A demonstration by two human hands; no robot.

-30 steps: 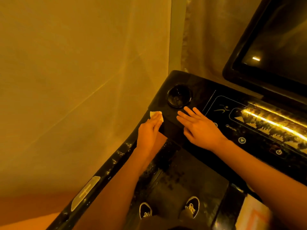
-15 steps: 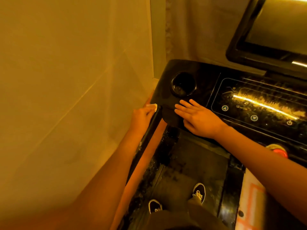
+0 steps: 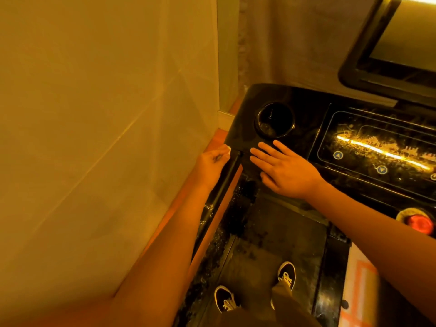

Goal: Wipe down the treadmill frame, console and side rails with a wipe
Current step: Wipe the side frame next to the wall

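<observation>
Our left hand (image 3: 211, 162) has its grip pinched on the small wipe (image 3: 227, 149) at the outer left corner of the console (image 3: 245, 107), just where the side rail (image 3: 224, 185) begins. The rail's long axis runs from there back toward us beside our left forearm, so we judge the next stroke a pull along it. Our right hand (image 3: 286, 172) lies flat on the glossy console edge, fingers apart, holding nothing, and the wall (image 3: 106, 114) sits close on the left, leaving little room.

The cup holder (image 3: 274, 120) sits in the console (image 3: 306, 102), left of the button panel (image 3: 377, 149). The side rail (image 3: 223, 180) lies between wall (image 3: 106, 114) and belt (image 3: 283, 232).
</observation>
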